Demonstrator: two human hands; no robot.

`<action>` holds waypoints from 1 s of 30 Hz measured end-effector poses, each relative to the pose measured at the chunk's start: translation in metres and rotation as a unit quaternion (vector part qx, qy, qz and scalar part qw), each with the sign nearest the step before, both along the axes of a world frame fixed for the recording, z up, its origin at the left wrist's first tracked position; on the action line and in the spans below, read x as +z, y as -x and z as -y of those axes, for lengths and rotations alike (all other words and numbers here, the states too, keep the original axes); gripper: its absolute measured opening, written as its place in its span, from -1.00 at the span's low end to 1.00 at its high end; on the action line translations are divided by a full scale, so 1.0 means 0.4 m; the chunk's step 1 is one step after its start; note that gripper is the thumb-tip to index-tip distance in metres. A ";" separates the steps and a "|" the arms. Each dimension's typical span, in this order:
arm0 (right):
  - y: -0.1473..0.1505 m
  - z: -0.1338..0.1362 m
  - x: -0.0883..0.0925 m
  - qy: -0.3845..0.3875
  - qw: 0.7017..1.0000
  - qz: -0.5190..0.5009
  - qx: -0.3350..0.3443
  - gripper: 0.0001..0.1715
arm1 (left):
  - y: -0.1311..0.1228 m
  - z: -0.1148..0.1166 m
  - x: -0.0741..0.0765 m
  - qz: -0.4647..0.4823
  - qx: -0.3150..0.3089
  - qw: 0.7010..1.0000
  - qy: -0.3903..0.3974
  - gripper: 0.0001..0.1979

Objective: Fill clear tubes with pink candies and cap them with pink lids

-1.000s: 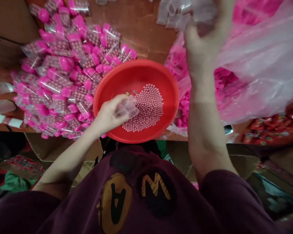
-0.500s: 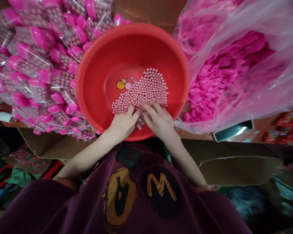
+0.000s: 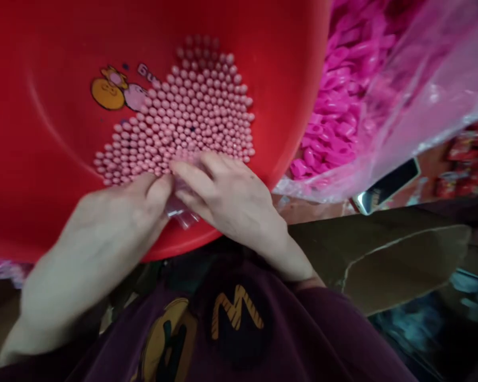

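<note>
Pink beads (image 3: 183, 116) lie heaped in one layer across the floor of a red plastic basin (image 3: 56, 212). At the near edge of the heap my right hand (image 3: 231, 196) is closed around a clear plastic container (image 3: 185, 217), its transparent end poking out toward me. My left hand (image 3: 119, 217) meets it from the other side, thumb and fingers pressed together at the container and the beads. What exactly those left fingertips grip is hidden. Both hands are inside the basin, close to its near rim.
To the right a clear plastic bag (image 3: 414, 116) holds many bright pink plastic caps (image 3: 338, 122). A phone (image 3: 386, 185) lies by the table edge, with red wrapped items (image 3: 470, 159) farther right. Below the table stands an open cardboard box (image 3: 406, 265).
The view has come closer and lower, so basin and hands look larger and the filled containers at left have left the picture. Both hands keep their place at the clear container.
</note>
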State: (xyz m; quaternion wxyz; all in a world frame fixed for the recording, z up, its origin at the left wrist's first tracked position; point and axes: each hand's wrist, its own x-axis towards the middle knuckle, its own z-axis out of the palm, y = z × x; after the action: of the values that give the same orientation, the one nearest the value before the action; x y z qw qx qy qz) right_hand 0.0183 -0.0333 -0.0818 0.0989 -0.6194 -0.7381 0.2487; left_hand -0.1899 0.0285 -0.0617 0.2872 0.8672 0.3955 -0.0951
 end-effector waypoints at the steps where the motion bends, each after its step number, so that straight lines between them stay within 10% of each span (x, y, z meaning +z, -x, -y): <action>1: 0.006 0.004 -0.005 -0.009 1.000 0.013 -0.007 -0.48 | 0.000 0.007 -0.009 -0.027 -0.020 0.998 -0.052 -0.60; 7: -0.008 0.006 -0.034 -0.041 0.999 0.023 0.022 -0.49 | -0.035 0.057 -0.020 -0.129 -0.028 0.974 -0.186 -0.69; 13: -0.028 -0.034 -0.045 -0.096 0.995 0.025 -0.022 -0.50 | -0.025 0.104 0.006 0.007 0.097 0.979 -0.182 -0.62; 24: 0.029 -0.042 -0.061 -0.143 0.956 -0.254 -0.023 -0.32 | -0.003 0.064 -0.003 0.320 0.264 0.910 -0.020 -0.59; 30: 0.065 -0.030 -0.093 -0.103 0.858 -0.482 -0.146 -0.42 | -0.013 0.068 -0.031 0.422 0.298 0.851 0.092 -0.69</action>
State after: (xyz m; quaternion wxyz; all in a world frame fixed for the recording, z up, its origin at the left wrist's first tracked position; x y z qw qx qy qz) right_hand -0.0077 -0.0213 -0.1191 0.5406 -0.5088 -0.5211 0.4212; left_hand -0.1848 0.0012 -0.0741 0.5197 0.6343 0.4650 0.3338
